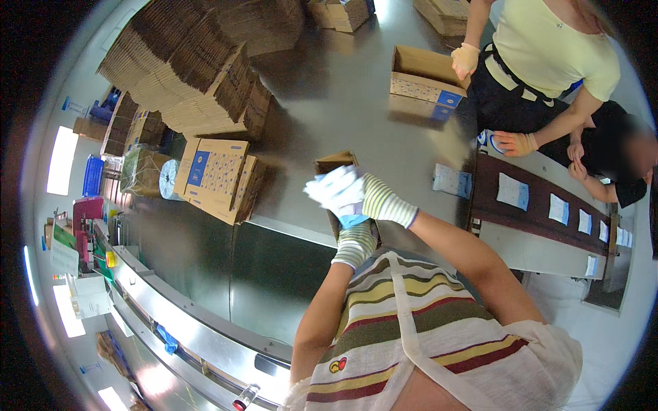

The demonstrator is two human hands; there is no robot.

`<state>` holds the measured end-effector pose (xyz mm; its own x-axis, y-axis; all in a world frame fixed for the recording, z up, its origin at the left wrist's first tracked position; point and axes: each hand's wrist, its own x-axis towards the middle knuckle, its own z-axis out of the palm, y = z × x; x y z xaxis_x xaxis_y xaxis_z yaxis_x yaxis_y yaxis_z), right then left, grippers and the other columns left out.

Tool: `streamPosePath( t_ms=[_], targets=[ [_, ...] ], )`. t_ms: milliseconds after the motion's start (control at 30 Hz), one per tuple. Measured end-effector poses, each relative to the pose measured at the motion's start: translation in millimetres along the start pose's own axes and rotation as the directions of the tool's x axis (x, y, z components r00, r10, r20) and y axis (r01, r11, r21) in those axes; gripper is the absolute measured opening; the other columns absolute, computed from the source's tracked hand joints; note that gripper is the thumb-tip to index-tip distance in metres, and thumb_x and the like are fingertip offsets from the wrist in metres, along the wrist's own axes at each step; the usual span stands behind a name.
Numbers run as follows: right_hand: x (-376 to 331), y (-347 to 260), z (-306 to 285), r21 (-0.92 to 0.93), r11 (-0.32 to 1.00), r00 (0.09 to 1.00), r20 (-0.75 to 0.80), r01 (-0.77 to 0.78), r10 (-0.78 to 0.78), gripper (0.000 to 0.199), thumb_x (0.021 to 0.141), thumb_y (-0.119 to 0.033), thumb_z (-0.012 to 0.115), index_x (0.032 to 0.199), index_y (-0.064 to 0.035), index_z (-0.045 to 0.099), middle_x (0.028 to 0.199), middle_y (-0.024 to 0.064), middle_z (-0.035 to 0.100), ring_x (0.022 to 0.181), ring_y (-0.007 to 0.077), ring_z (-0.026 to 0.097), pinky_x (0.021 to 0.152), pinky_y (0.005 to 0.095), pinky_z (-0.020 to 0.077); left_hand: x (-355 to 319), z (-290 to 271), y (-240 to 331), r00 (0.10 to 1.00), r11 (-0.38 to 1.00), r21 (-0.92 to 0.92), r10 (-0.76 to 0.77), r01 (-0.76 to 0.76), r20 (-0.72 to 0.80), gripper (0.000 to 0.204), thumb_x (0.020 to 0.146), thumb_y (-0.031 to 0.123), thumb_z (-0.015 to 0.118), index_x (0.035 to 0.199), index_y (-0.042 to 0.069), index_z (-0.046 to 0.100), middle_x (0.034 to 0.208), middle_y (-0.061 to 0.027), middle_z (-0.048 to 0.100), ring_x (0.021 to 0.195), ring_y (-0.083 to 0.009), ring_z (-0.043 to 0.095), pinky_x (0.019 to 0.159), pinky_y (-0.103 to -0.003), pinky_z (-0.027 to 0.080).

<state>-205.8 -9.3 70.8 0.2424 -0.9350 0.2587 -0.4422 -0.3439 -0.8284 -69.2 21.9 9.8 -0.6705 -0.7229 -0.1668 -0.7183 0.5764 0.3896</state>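
Packets (337, 186) over open carton rim (334, 157)

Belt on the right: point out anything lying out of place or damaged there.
One packet looks out of place: it lies on the pale ledge beside the dark belt, while others sit spaced in a row on the belt itself. No damage is evident, though the farthest packets are too small to judge.
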Motion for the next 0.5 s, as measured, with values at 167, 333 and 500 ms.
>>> streamPosePath(
  t_ms=[167, 333, 500],
  targets=[
    [1.9, 6.1, 31.3, -0.558, 0.808, 0.961, 0.067, -0.188, 0.270, 0.068, 0.061, -0.032, 0.077, 0.118, -0.0051, 0.050, 0.122, 0.0178, 0.052, 0.121, 0.0306, 0.044, 0.110, 0.0470, 0.0202, 12.3, -5.1, 0.8, 0.869, 0.993, 0.095, -0.112, 0.076, 0.482, 0.054, 0.083, 0.029, 0.046, 0.132, 0.006, 0.039, 0.137, -0.0204, 0.036, 0.125, -0.0365, 0.035, 0.105, -0.041, 0.028],
    [-13.1, 57.5, 42.2, -0.789, 0.614, 0.918, 0.246, 0.003, 0.312, 0.060, 0.072, -0.059, 0.053, 0.116, -0.0188, 0.056, 0.129, 0.0031, 0.050, 0.133, 0.0243, 0.029, 0.108, 0.0604, -0.0044, -1.1, -0.3, 4.0, 0.987, 1.000, 0.026, -0.021, 0.017, 0.162, 0.042, 0.084, 0.028, 0.048, 0.116, 0.002, 0.054, 0.115, -0.0226, 0.056, 0.104, -0.0350, 0.055, 0.093, -0.043, 0.040],
    [-20.2, 104.2, 60.5, -0.705, 0.654, 0.894, 0.061, -0.275, 0.443, 0.045, 0.086, -0.039, 0.046, 0.121, -0.0108, 0.053, 0.134, 0.0094, 0.045, 0.133, 0.0273, 0.028, 0.111, 0.0531, 0.0070, -5.0, -86.7, 38.2, 0.975, 0.983, 0.122, 0.114, -0.138, 0.191, 0.022, 0.078, 0.025, 0.057, 0.083, 0.005, 0.067, 0.073, -0.0170, 0.065, 0.073, -0.0331, 0.063, 0.069, -0.042, 0.050]
  ],
)
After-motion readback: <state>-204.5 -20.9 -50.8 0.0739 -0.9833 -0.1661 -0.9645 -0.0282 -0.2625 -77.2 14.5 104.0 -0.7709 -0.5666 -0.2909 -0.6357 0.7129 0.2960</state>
